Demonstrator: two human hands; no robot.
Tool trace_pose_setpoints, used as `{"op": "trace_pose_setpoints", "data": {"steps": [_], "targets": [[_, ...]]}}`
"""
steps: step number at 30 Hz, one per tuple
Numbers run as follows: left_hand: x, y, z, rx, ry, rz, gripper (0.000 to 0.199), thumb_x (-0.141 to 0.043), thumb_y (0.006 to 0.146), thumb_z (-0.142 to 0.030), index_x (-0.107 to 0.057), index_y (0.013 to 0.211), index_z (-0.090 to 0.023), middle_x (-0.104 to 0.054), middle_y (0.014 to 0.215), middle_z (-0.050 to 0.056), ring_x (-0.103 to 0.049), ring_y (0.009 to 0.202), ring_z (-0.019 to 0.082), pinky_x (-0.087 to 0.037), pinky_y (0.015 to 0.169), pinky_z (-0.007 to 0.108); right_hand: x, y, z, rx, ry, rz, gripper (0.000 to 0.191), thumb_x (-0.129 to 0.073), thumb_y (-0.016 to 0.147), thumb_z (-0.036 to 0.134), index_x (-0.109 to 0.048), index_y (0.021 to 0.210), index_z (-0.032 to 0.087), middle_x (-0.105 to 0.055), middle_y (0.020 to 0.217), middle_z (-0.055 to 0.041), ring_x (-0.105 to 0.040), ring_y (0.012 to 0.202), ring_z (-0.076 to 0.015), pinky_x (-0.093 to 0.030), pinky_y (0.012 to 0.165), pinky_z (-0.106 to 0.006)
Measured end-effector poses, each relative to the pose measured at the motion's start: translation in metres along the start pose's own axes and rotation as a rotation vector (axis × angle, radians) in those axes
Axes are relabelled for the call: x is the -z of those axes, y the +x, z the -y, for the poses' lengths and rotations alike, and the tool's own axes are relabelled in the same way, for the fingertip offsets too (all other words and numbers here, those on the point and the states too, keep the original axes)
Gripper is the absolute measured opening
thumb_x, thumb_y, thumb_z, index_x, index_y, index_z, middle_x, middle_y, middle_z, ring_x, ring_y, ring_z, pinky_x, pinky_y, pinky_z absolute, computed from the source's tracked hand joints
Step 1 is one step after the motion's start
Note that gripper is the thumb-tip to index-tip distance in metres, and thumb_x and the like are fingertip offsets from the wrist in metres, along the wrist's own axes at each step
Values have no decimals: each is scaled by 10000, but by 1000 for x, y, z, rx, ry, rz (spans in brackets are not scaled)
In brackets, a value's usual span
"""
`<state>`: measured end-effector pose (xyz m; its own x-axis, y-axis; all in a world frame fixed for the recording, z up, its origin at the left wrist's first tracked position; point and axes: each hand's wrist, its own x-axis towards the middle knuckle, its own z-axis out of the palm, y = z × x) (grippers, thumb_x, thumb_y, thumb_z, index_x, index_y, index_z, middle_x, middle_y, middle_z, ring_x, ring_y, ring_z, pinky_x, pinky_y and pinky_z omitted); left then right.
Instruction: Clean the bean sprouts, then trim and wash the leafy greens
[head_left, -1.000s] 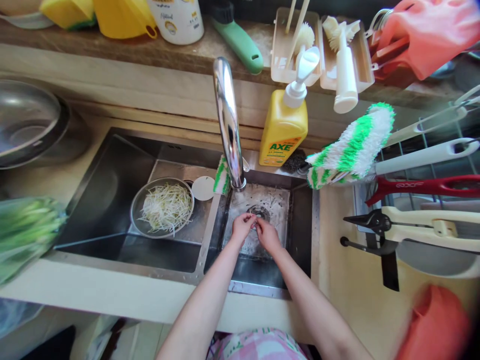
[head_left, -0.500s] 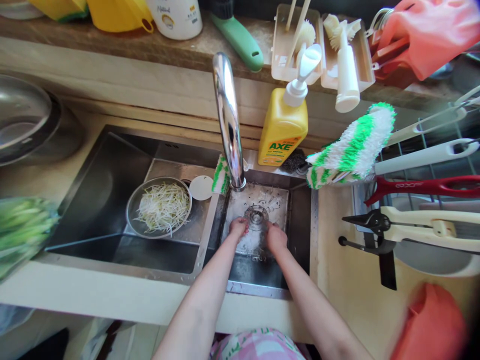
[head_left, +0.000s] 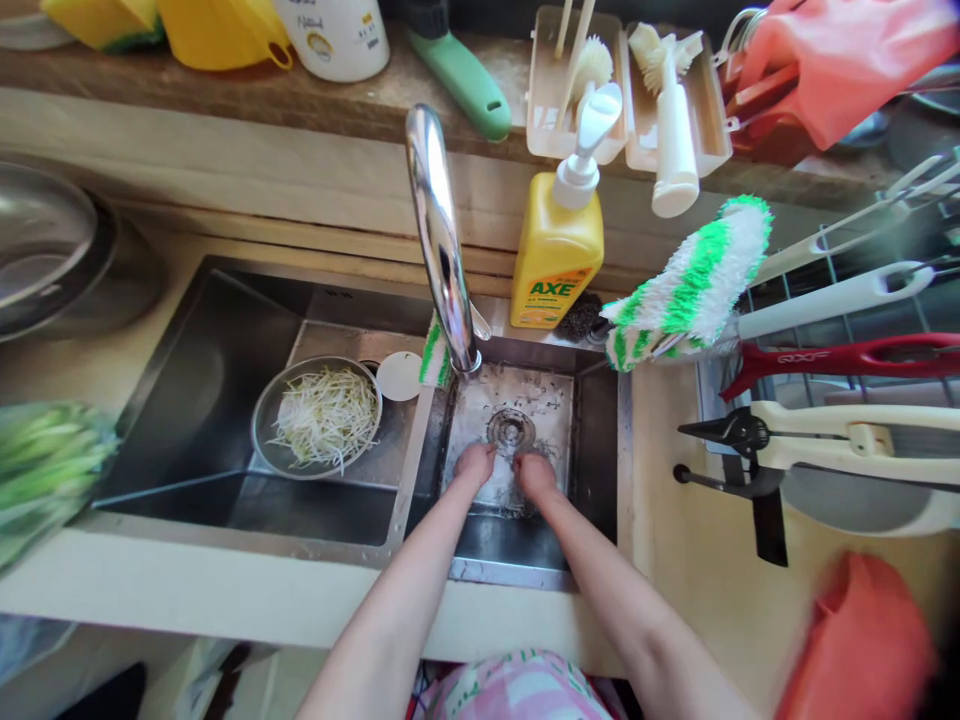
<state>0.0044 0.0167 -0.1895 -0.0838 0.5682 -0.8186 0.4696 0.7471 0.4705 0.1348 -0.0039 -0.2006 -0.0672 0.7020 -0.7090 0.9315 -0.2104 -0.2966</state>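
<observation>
Both hands are low in the small right sink basin, just in front of the round drain. My left hand is closed, fingers curled inward at the drain's near left side. My right hand is likewise closed, close to the near right edge of the drain. Whatever the fingers hold, if anything, is too small or hidden to make out. Small dark bits and wetness cover the basin floor around them. Above the basin's left rim arches the chrome faucet.
In the left basin sits a bowl of bean sprouts beside a white disc. A yellow AXE bottle stands behind the sink. To the right are a green-striped cloth, scissors and a rack; a pot is left.
My hands have come closer together and nearer to me, from beside the drain to its near edge. The view has shifted slightly; the other things lie as before.
</observation>
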Motion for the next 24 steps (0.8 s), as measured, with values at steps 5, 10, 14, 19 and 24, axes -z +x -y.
{"op": "trace_pose_setpoints", "data": {"steps": [5, 10, 14, 19, 24], "targets": [[14, -29, -10, -348, 564, -149, 267, -500, 800, -214, -664, 1007, -254, -421, 1326, 106, -304, 1240, 328, -266, 957, 472, 18, -18, -1, 52, -69, 16, 212, -489, 801, 241, -692, 814, 180, -655, 951, -127, -621, 820, -212, -415, 668, -269], [19, -61, -9, -607, 697, 30, 348, -428, 845, -203, -596, 1122, -330, -593, 1151, 57, -382, 1185, 245, -196, 1007, 428, 26, -49, -1, 239, 113, -43, 229, -455, 811, 253, -676, 821, 195, -663, 852, -67, -599, 779, -173, -395, 660, -237], [16, -66, 1, -545, 597, 148, 326, -469, 813, -204, -639, 1082, -278, -666, 913, 83, -491, 1040, 246, -278, 959, 376, 21, -63, -4, 258, 260, -3, 241, -434, 817, 264, -656, 771, 185, -641, 668, -18, -560, 629, -132, -365, 573, -206], [9, -60, 11, -584, 336, 293, 317, -472, 806, -224, -650, 1066, -250, -671, 1000, 68, -564, 965, 215, -368, 889, 302, 17, -69, -10, 264, 359, 33, 234, -443, 815, 270, -634, 724, 171, -599, 579, 6, -543, 542, -114, -366, 526, -196], [3, -57, 17, -468, -13, 487, 300, -508, 771, -200, -661, 1029, -195, -694, 849, 39, -604, 777, 165, -439, 741, 253, 38, -59, -18, 254, 382, 224, 221, -467, 821, 282, -653, 793, 166, -651, 655, -5, -572, 506, -103, -414, 507, -198]]}}
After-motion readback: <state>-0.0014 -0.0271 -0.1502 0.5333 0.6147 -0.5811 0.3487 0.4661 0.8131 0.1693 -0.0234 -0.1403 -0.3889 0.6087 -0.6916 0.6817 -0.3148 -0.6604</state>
